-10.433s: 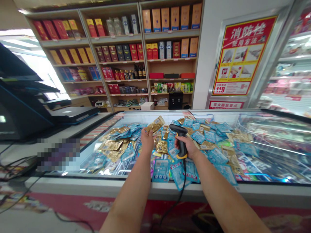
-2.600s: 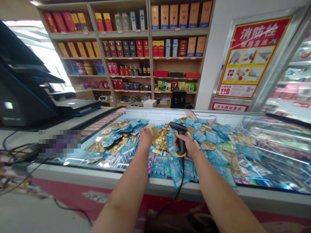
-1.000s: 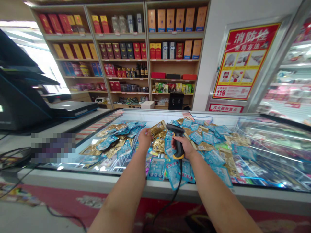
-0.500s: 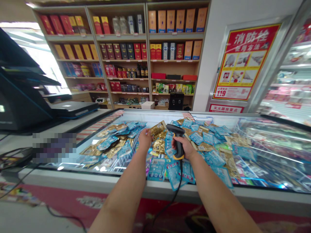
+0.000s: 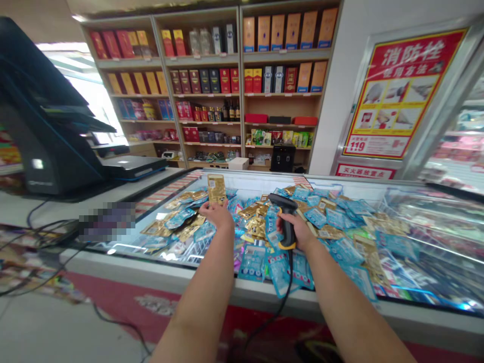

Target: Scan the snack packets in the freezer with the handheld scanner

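Note:
My left hand (image 5: 215,214) pinches a gold foil packet (image 5: 217,189) and holds it upright above the left side of a heap of packets. My right hand (image 5: 298,231) is wrapped round the handle of a black barcode scanner (image 5: 284,212) with an orange base, its head pointing left over the heap. The scanner's black cable hangs down past the freezer's front edge. Blue packets (image 5: 280,267) and gold packets (image 5: 257,226) lie piled on the glass lid of a chest freezer (image 5: 234,287).
A black point-of-sale terminal (image 5: 41,136) stands on the counter at left, with cables (image 5: 41,237) trailing off it. Shelves of boxed goods (image 5: 227,80) fill the back wall. A red poster (image 5: 397,96) hangs at right beside a refrigerated display.
My left hand has lifted the gold packet up and to the left, turning it upright. The scanner hand has barely moved. The view has shifted a little to the left.

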Demonstrator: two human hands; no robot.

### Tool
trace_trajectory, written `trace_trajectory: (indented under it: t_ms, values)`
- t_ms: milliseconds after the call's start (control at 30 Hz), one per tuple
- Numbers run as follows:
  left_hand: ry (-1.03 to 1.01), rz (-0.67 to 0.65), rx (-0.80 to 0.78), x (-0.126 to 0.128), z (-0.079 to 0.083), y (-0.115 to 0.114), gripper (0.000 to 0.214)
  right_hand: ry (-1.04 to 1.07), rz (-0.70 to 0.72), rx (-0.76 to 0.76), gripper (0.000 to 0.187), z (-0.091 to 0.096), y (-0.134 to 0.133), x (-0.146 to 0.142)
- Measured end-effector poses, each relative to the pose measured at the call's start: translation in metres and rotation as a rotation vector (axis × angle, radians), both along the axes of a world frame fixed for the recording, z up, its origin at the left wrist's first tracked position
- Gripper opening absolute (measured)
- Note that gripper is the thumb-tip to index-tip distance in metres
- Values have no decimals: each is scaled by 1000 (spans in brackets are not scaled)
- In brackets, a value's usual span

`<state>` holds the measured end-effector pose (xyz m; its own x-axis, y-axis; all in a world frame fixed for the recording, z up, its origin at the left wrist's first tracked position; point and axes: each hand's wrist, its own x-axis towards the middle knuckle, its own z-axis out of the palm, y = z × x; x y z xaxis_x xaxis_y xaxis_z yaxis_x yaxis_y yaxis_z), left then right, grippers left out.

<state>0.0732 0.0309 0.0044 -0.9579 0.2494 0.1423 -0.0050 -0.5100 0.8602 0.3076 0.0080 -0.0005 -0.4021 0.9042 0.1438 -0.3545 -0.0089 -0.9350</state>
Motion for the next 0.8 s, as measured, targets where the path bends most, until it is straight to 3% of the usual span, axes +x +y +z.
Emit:
trace_trajectory:
  t_ms: [67, 167, 300, 433, 600, 800]
  values:
    - [-96, 66, 117, -4, 4, -2, 27, 2, 0, -5, 23, -1, 1, 1]
    - [-118, 112, 126, -11, 6, -5, 31, -10, -12, -25, 23, -3, 2, 1]
    - [-97, 133, -6, -16, 5, -6, 35, -8, -13, -37, 22, -3, 2, 1]
    - [25, 268, -173, -15, 6, -9, 53, -5, -14, -45, 22, -2, 2, 1]
    - [77, 323, -223, -13, 13, -19, 68, -8, -9, -51, 23, -3, 3, 2]
    - [45, 314, -260, -17, 18, -25, 70, 0, -9, -44, 22, -2, 2, 2]
